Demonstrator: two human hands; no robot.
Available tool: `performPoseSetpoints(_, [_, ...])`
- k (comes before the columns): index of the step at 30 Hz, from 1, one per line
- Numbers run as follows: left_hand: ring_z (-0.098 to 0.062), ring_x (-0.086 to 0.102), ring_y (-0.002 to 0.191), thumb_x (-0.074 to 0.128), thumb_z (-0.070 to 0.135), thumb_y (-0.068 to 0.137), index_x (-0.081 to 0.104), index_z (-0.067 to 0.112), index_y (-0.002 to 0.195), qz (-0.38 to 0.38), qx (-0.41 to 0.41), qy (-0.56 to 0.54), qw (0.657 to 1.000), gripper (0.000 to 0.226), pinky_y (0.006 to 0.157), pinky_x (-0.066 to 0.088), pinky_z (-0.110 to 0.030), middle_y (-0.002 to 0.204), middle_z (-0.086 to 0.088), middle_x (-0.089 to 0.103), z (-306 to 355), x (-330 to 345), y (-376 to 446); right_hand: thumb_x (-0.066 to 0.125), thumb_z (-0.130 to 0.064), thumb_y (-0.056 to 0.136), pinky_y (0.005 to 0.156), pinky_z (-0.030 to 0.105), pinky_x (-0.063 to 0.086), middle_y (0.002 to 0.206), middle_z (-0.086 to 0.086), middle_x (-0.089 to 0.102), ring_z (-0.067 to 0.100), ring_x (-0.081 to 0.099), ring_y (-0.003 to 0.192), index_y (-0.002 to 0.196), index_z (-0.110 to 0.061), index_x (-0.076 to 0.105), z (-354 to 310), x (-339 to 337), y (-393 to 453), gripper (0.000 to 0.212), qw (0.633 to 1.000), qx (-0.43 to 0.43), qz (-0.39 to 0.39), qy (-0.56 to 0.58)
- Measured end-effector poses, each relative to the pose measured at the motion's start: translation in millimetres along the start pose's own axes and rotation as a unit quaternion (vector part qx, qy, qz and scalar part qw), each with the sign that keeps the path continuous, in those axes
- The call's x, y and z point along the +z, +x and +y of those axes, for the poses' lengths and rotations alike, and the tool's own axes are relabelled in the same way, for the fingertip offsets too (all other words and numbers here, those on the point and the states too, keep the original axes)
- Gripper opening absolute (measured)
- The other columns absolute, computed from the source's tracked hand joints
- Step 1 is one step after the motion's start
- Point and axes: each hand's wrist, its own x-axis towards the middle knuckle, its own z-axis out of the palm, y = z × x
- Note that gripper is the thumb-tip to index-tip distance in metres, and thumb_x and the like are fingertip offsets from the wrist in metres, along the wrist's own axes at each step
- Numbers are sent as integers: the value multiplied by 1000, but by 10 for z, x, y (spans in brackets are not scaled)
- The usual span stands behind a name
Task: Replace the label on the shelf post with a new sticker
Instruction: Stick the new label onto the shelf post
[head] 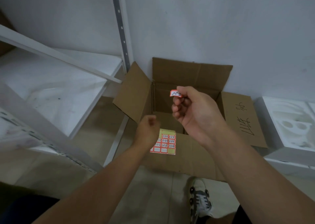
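My right hand (pixel 192 109) pinches a small white sticker with a red border (pixel 176 93) between thumb and forefinger, above the open cardboard box (pixel 190 77). Handwritten digits show on the sticker. My left hand (pixel 148 130) holds a yellow sheet of red-bordered stickers (pixel 166 142) low over the box's near flap; the hand covers the sheet's left part. The white perforated shelf post (pixel 121 27) rises at upper centre left, well away from both hands. No label shows on the visible stretch of the post.
White metal shelves (pixel 51 80) fill the left side. The box stands on the floor against a white wall (pixel 221 27), one flap bearing black handwriting. White foam packaging (pixel 293 121) lies at the right. A person's shoe (pixel 199 200) stands on the floor below the box.
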Motion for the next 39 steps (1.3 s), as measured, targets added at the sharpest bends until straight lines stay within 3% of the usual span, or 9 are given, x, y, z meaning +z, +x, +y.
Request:
performPoseSetpoints(3, [-13, 64, 74, 50, 19, 96, 69, 14, 91, -28, 43, -192, 980, 21, 66, 49, -27, 79, -1, 70, 472, -222, -268, 56, -17, 93, 54, 25, 42, 60, 3, 53, 13, 50, 56, 74, -10, 64, 30, 77, -6, 22, 999, -39, 7, -27])
performPoseSetpoints(7, [-13, 63, 74, 47, 22, 98, 73, 11, 91, -71, 84, -309, 945, 28, 66, 47, -26, 79, -3, 70, 754, -604, -604, 56, -18, 94, 56, 27, 38, 59, 3, 48, 12, 44, 55, 70, -10, 64, 91, 179, -40, 26, 991, -96, 5, -93])
performPoseSetpoints(12, [-10, 61, 76, 59, 11, 92, 72, 14, 89, -68, 127, -338, 930, 14, 67, 47, -23, 82, -3, 70, 795, -914, -687, 55, -18, 94, 55, 26, 39, 61, 4, 49, 13, 46, 58, 73, -10, 67, 180, 367, -92, 25, 985, -119, -45, -115])
performPoseSetpoints(16, [-12, 61, 80, 63, 7, 90, 71, 16, 88, -32, 149, -309, 939, 12, 70, 48, -23, 86, -3, 70, 767, -1074, -709, 52, -15, 95, 55, 26, 42, 62, 4, 52, 15, 50, 59, 72, -16, 70, 248, 519, -107, 29, 987, -109, -69, -95])
performPoseSetpoints(20, [-4, 61, 76, 61, 10, 92, 69, 14, 90, 42, 168, -260, 950, 10, 70, 49, -18, 81, 5, 71, 754, -1204, -717, 48, -11, 95, 54, 27, 42, 63, 8, 53, 16, 51, 55, 92, 2, 67, 306, 695, -112, 23, 994, -60, -86, -37])
performPoseSetpoints(23, [-7, 67, 84, 60, 14, 94, 68, 17, 93, 93, 195, -202, 955, 8, 79, 53, -22, 88, 4, 72, 727, -1349, -710, 49, -9, 93, 59, 30, 45, 65, 8, 58, 17, 56, 59, 89, -3, 71, 370, 797, -84, 23, 993, -59, -58, -80])
performPoseSetpoints(28, [-1, 63, 86, 60, 19, 94, 59, 32, 90, 103, 278, -13, 955, 13, 74, 47, -9, 88, 16, 66, 654, -1613, -754, 60, -21, 91, 68, 24, 53, 83, 1, 68, 8, 64, 75, 103, -14, 69, 452, 907, -50, 16, 915, -258, -63, -305])
performPoseSetpoints(33, [-6, 59, 90, 56, 14, 96, 61, 20, 105, 80, 347, 123, 926, 12, 76, 47, -11, 97, 6, 64, 537, -1771, -775, 63, -23, 90, 69, 24, 53, 85, -10, 67, 8, 63, 81, 96, -25, 66, 534, 971, -52, 7, 853, -324, -100, -397])
performPoseSetpoints(39, [-6, 56, 90, 53, 14, 95, 60, 19, 113, 63, 398, 160, 901, 19, 76, 45, -13, 97, 9, 60, 478, -1834, -818, 64, -23, 89, 61, 29, 50, 72, -1, 66, 14, 61, 67, 86, -16, 69, 454, 972, -107, 9, 863, -292, -109, -396])
